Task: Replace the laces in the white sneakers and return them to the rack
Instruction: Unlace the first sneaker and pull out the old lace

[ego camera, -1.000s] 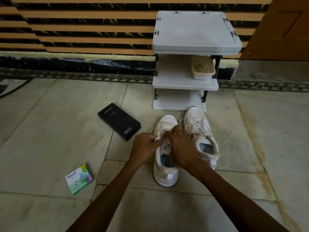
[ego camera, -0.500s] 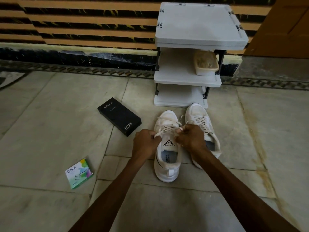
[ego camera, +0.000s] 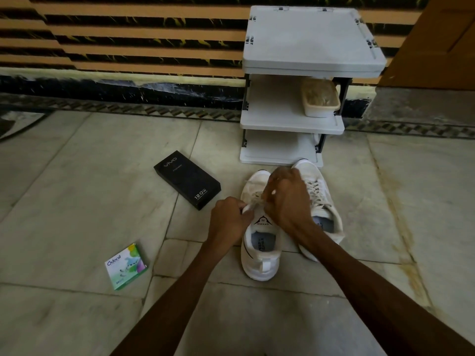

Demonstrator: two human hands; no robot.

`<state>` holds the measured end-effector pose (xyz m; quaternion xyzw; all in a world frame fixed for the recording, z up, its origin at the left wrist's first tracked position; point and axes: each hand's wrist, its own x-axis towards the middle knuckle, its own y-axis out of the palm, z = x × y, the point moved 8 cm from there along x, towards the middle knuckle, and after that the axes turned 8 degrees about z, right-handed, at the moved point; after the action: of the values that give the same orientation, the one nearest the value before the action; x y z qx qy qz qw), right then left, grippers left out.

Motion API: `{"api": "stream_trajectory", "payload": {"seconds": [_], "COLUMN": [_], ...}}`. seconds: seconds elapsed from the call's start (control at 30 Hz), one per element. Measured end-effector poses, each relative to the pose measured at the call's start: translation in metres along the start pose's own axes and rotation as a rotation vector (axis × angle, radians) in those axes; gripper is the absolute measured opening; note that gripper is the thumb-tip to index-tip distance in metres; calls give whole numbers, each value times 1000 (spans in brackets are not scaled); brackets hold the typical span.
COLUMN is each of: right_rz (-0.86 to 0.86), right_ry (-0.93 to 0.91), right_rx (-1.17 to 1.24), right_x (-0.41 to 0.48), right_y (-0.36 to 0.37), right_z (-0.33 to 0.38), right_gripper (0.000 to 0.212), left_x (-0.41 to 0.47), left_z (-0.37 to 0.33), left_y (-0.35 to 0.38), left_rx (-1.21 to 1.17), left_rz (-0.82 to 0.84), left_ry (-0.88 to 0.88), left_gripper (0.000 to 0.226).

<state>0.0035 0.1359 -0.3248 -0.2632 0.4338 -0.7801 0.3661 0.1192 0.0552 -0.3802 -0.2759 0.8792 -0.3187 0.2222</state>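
White cotton lace (ego camera: pixel 253 199), soft and limp, crossing the eyelets of the left sneaker (ego camera: pixel 259 242), just right of frame centre at about 5 o'clock. Left hand (ego camera: pixel 228 219) closed in a pinch on one lace end at the shoe's 9 o'clock side. Right hand (ego camera: pixel 288 201) curled over the throat of the same shoe, fingers closed on what looks like the other lace run; exact grip masked by the knuckles. Right sneaker (ego camera: pixel 321 201) touching alongside at 3 o'clock, already laced, partly covered by the right wrist.

Handling, as judged: lace light, floppy, prone to twist and slip back through an eyelet unless kept taut; best taken near the stiff tip. Sneakers light, soft-walled, easiest lifted by heel collar or heel tab.

Rack (ego camera: pixel 308 42) at 12 o'clock from the shoes, bottom shelf bare, tub (ego camera: pixel 320 101) on the middle shelf. Black box (ego camera: pixel 187 179) at 10 o'clock, small green carton (ego camera: pixel 127 265) at 8 o'clock, both on the stone floor (ego camera: pixel 77 188).

Hard to make out: knot or loop, hidden under the right hand; motion blur on the fingers; tub contents unclear.
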Motion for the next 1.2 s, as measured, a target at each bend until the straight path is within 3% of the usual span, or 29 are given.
{"api": "stream_trajectory", "payload": {"seconds": [0.07,0.1,0.17,0.2,0.27,0.37,0.47,0.57,0.63,0.73,0.87,0.93,0.97,1.0,1.03,1.13,1.2], "right_rz": [-186,-190,-39,55,210,298,384,379,352,173,-137,-125,-68,25,126,288,294], "right_ry": [197,317,477,511,523,319,70,60,55,206,465,490,479,459,428,208,49], "right_rx": [540,836,1289,1404,1253,469,-42,-252,-206,231,1216,1697,1813,1752,1524,530,123], "right_x": [4,5,7,5,2,8,8,2,3,11,10,11,12,11,11,11,11], "right_y": [-35,-39,-27,-19,-2,12,28,32,26,-9,-58,-54,-47,-40,-33,-12,4], "right_z": [-20,-30,-33,-29,-26,-31,-14,-4,0,-12,-36,-29,-23,-19,-17,-17,-13], "right_gripper": [6,5,16,18,17,15,16,17,19,9,10,12,13,14,15,19,20], "left_x": [1,1,2,3,3,3,4,5,5,7,8,8,8,8,8,9,7], "left_z": [1,2,2,1,-2,-4,-3,-3,-4,-4,-4,-4,-4,-5,-5,-2,-4], "left_y": [0,0,1,1,1,3,4,6,5,4,6,7,8,8,7,7,6], "left_rx": [4,7,14,15,27,45,53,57,59,78,159,191,198,201,192,157,164], "left_rz": [-9,-9,-14,-16,-14,-10,-22,-5,4,-5,-29,-39,-36,-35,-31,-14,-7], "left_ry": [-6,-11,-20,-21,-28,-41,-69,-72,-70,-23,-15,-19,-17,-15,-18,-21,-18], "left_gripper": [22,17,14,14,16,18,32,32,29,31,17,20,20,20,19,17,18]}}
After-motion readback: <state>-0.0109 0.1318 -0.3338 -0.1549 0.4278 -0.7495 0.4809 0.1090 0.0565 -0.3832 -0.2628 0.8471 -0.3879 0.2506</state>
